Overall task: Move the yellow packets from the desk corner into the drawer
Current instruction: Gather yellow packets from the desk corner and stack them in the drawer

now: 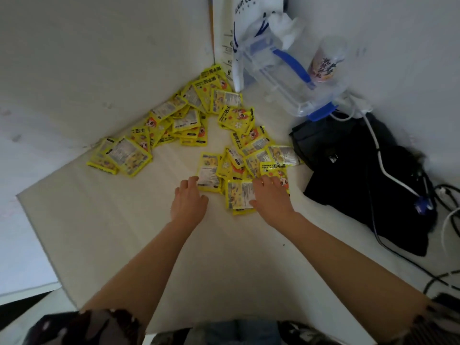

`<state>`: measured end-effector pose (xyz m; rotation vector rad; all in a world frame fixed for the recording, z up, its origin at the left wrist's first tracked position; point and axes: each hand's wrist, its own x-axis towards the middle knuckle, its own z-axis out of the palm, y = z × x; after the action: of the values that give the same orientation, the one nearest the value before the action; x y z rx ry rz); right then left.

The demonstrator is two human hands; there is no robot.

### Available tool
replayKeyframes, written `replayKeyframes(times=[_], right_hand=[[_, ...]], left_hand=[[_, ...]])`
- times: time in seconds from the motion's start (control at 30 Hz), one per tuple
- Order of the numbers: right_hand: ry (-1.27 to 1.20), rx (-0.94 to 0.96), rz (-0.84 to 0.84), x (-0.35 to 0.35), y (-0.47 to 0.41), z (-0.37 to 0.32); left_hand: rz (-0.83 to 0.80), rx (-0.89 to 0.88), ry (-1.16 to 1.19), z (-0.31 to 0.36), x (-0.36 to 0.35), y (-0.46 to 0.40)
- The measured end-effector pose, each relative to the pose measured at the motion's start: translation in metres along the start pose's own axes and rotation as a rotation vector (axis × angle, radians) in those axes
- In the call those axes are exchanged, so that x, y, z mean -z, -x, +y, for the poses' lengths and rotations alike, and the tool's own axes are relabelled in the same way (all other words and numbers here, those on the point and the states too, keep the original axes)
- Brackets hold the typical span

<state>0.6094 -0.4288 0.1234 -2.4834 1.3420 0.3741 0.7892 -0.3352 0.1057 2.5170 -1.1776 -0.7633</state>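
White desk top (pixel 124 232) set into a pale-walled corner, strewn with small flat yellow foil packets (pixel 189 120). Left hand (pixel 189 202) flat, fingertips touching one packet's edge, fingers relaxed. Right hand (pixel 270 195) spread, pressing down on the nearest packets. Black fabric bag (pixel 353 175) and clear plastic bag (pixel 278 70) lying to the right.

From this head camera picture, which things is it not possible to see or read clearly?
- Drawer: nowhere in the head view, outside the frame.
- Yellow packets: the print is too small and blurred to read; lower packets are hidden under upper ones.
- White bag: top cut off by the upper edge.
- Right hand: its fingertips lie on packets; any grip is unclear.
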Motion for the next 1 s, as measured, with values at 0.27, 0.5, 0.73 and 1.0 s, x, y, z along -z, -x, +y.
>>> replayKeyframes(times=[0.27, 0.5, 0.73, 1.0], right_hand=[[0.054, 0.048, -0.085, 0.003, -0.036, -0.006], [0.057, 0.074, -0.123, 0.008, -0.040, -0.007], [0.033, 0.088, -0.122, 0.002, -0.040, -0.012], [0.041, 0.118, -0.089, -0.003, -0.036, -0.015]], left_hand=[[-0.020, 0.049, -0.090, 0.017, 0.003, -0.065], [-0.029, 0.186, 0.078, 0.036, -0.006, -0.077], [-0.049, 0.363, 0.296, 0.027, -0.003, -0.077], [-0.099, 0.446, 0.207, 0.020, -0.003, -0.061]])
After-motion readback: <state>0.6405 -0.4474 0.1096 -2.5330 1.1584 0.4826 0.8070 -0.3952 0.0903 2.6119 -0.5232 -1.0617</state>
